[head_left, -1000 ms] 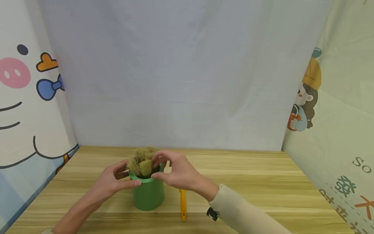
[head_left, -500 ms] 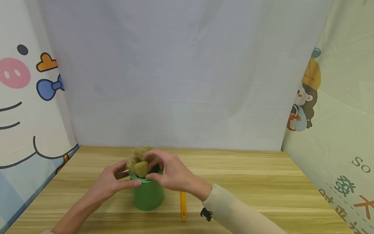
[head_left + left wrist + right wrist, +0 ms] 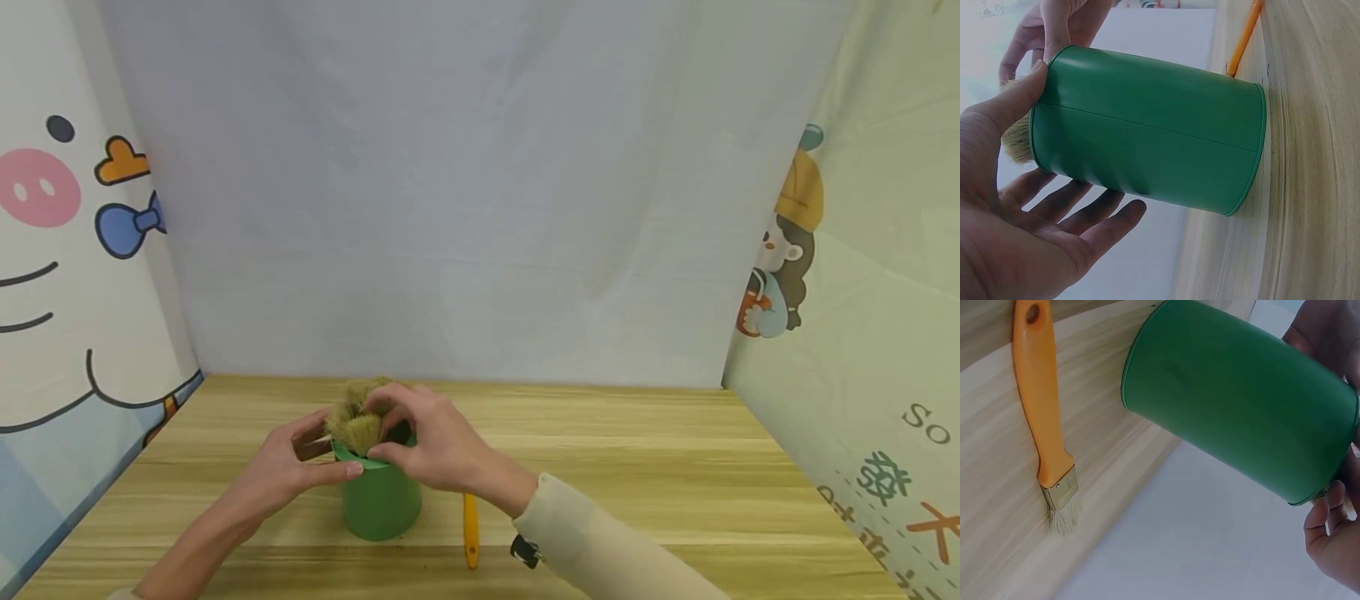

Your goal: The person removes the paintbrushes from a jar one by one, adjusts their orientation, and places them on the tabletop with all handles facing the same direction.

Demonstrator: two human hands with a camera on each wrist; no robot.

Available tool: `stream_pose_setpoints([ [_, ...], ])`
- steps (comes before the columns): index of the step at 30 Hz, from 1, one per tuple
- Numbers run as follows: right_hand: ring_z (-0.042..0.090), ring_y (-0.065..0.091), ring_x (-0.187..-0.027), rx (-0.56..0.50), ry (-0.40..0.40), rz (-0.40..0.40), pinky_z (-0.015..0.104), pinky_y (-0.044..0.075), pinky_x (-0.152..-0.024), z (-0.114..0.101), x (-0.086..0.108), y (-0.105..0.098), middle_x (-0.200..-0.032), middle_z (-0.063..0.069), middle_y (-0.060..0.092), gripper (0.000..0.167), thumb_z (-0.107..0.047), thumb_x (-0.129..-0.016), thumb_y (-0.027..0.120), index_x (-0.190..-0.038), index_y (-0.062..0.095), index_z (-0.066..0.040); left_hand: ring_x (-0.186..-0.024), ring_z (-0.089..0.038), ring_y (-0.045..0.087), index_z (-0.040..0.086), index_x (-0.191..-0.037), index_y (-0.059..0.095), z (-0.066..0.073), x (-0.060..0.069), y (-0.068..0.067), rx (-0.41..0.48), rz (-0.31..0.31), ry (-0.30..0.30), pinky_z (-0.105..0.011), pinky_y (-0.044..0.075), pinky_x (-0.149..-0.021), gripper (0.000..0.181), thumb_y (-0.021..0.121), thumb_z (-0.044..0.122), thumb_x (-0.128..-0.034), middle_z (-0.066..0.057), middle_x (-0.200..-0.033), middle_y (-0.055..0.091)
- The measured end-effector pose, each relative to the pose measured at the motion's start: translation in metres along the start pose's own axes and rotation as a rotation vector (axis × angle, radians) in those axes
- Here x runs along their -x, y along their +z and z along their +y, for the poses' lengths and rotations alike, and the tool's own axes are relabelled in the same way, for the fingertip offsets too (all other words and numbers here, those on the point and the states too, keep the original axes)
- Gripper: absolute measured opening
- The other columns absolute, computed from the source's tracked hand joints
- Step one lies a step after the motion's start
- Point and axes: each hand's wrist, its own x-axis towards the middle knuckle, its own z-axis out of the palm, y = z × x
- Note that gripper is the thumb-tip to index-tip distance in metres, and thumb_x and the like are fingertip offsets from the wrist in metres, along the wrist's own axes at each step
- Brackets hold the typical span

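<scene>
A green cylindrical can [image 3: 381, 504] stands upright on the table, with several tan-bristled brushes [image 3: 357, 429] poking out at its mouth. My left hand [image 3: 277, 467] holds the can near its rim, thumb on the near side and fingers on the far-left side. At the right of the mouth, my right hand [image 3: 442, 442] has its fingers curled over the bristles and its thumb at the rim, pinching a brush. What its fingertips touch is partly hidden. In the right wrist view, a brush with an orange handle [image 3: 1041, 394] lies to the can's right, bristles pointing away from me.
The wooden table [image 3: 637, 467] reaches back to a pale grey cloth [image 3: 465, 208]. Printed cloths hang at the left [image 3: 45, 275] and right [image 3: 885, 292]. A black device [image 3: 525, 551] is strapped under the right sleeve.
My right hand has shifted slightly left over the can, and the near bristles have moved left with it. A dark gap shows at the mouth's right side. The left hand stays put.
</scene>
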Motion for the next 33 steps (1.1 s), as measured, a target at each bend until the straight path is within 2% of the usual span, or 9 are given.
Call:
stream_pose_setpoints([
  [3, 0.008, 0.065, -0.097, 0.026, -0.025, 0.017, 0.029, 0.052, -0.079, 0.001, 0.001, 0.001, -0.113, 0.002, 0.069, 0.043, -0.009, -0.094, 0.083, -0.132, 0.063, -0.011, -0.145, -0.055, 0.038, -0.001, -0.166, 0.025, 0.0, 0.0, 0.0, -0.003, -0.001, -0.005, -0.058, 0.052, -0.103, 0.094, 0.081, 0.026, -0.0947, -0.031, -0.164, 0.033],
  [10, 0.011, 0.059, -0.094, 0.042, -0.033, 0.054, 0.023, 0.045, -0.077, -0.002, 0.003, -0.003, -0.105, -0.001, 0.069, 0.043, -0.009, -0.096, 0.08, -0.134, 0.062, -0.012, -0.145, -0.056, 0.036, -0.002, -0.166, 0.023, 0.0, -0.001, -0.001, -0.001, -0.014, -0.015, -0.059, 0.052, -0.103, 0.094, 0.079, 0.026, -0.0959, -0.032, -0.165, 0.029],
  [14, 0.015, 0.056, -0.088, 0.042, -0.035, 0.079, 0.025, 0.044, -0.076, -0.003, 0.002, -0.007, -0.103, -0.002, 0.069, 0.043, -0.011, -0.097, 0.079, -0.137, 0.062, -0.012, -0.145, -0.057, 0.036, -0.003, -0.166, 0.023, 0.0, -0.002, 0.0, 0.002, -0.014, -0.008, -0.058, 0.053, -0.102, 0.094, 0.079, 0.026, -0.0961, -0.033, -0.164, 0.029],
  [21, 0.021, 0.06, -0.084, 0.008, -0.093, 0.132, 0.027, 0.044, -0.076, -0.005, -0.003, -0.018, -0.092, -0.001, 0.07, 0.039, -0.005, -0.098, 0.076, -0.134, 0.061, -0.009, -0.145, -0.056, 0.037, 0.004, -0.165, 0.031, 0.001, -0.003, 0.0, 0.019, -0.01, -0.013, -0.058, 0.053, -0.103, 0.088, 0.08, 0.027, -0.0958, -0.029, -0.164, 0.033],
  [24, 0.023, 0.058, -0.083, -0.01, -0.092, 0.149, 0.03, 0.044, -0.075, -0.006, -0.004, -0.023, -0.093, 0.0, 0.07, 0.038, -0.004, -0.098, 0.075, -0.134, 0.061, -0.009, -0.144, -0.056, 0.038, 0.003, -0.165, 0.031, 0.0, -0.004, 0.0, 0.009, -0.007, -0.017, -0.058, 0.052, -0.103, 0.089, 0.08, 0.028, -0.0956, -0.029, -0.164, 0.034],
  [30, 0.009, 0.06, -0.081, -0.049, -0.097, 0.189, 0.035, 0.051, -0.074, -0.011, -0.008, -0.037, -0.089, 0.0, 0.07, 0.039, -0.004, -0.098, 0.074, -0.133, 0.059, -0.01, -0.144, -0.055, 0.039, 0.0, -0.165, 0.027, -0.002, -0.004, 0.001, -0.011, -0.003, -0.022, -0.059, 0.052, -0.103, 0.092, 0.08, 0.028, -0.0956, -0.03, -0.163, 0.034],
  [33, 0.007, 0.063, -0.077, -0.076, -0.123, 0.201, 0.033, 0.054, -0.072, -0.013, -0.011, -0.045, -0.085, 0.001, 0.07, 0.039, -0.001, -0.098, 0.074, -0.133, 0.058, -0.009, -0.144, -0.055, 0.039, 0.0, -0.165, 0.027, -0.002, -0.004, 0.001, -0.013, -0.001, -0.023, -0.06, 0.051, -0.104, 0.092, 0.08, 0.028, -0.0956, -0.031, -0.163, 0.034],
])
